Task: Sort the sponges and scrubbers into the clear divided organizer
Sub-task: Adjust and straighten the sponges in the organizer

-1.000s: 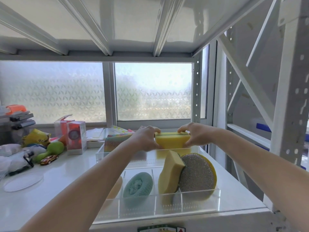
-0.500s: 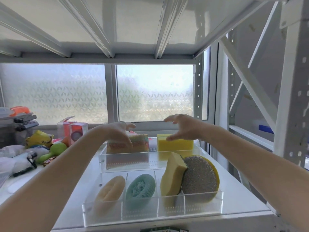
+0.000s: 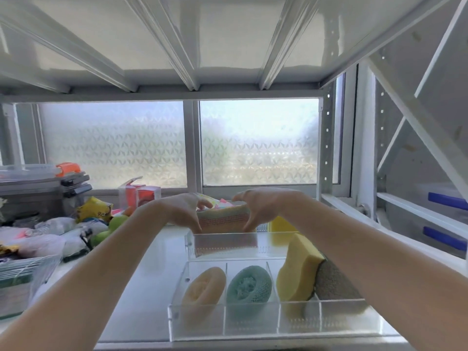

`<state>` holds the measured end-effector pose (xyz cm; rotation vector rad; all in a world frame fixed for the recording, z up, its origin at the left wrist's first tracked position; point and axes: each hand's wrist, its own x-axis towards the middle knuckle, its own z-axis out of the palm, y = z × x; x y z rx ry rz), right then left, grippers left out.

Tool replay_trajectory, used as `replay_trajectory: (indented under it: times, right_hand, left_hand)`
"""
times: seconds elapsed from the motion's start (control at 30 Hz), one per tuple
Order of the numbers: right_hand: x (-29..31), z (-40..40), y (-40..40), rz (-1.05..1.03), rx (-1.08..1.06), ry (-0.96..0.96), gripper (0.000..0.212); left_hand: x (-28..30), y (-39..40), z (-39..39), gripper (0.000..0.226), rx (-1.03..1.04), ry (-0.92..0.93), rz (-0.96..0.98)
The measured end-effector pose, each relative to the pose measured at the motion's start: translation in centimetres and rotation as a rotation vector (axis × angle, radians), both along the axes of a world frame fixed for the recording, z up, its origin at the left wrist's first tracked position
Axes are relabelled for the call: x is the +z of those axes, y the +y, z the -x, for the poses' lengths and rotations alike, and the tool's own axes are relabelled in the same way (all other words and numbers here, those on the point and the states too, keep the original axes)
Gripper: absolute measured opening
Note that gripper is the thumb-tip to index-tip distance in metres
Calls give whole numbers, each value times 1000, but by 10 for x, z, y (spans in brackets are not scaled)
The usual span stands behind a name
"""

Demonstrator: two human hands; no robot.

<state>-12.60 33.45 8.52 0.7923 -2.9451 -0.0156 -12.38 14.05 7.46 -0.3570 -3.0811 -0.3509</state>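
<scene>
A clear divided organizer stands on the white shelf, front right. Its front row holds a beige scrubber, a teal mesh scrubber, a yellow contoured sponge and a grey round scrubber partly behind my right forearm. In the long back compartment a striped multi-colour sponge stands on edge beside a yellow block sponge. My left hand and my right hand clasp the striped sponge's two ends with curled fingers.
Clutter fills the shelf's left side: a wire basket, plastic-wrapped items, a green toy, a yellow bag, red boxes and a grey case. Another shelf hangs low overhead. A rack post stands back right.
My right hand left the yellow block sponge, now resting in the back compartment, and moved left. Both hands now grip the striped sponge's ends. The view has shifted left.
</scene>
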Motion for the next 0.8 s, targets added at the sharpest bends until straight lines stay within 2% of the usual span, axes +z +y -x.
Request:
replay_trajectory:
  times: [0.13, 0.27, 0.5, 0.63, 0.8]
  right_hand:
    - [-4, 0, 0, -67, -18, 41, 80]
    - [-10, 2, -1, -7, -9, 70, 73]
    - [-11, 1, -1, 10, -2, 36, 70]
    - [-11, 2, 1, 48, -1, 17, 74]
    - [10, -10, 17, 155, -17, 27, 96]
  left_hand:
    - [-2, 1, 0, 72, -45, 100, -39]
    - [-4, 1, 0, 70, -45, 182, -53]
    - [-5, 1, 0, 67, -29, 169, -28]
    - [-5, -1, 0, 69, -5, 153, -1]
    - [2, 6, -11, 76, -17, 198, -34]
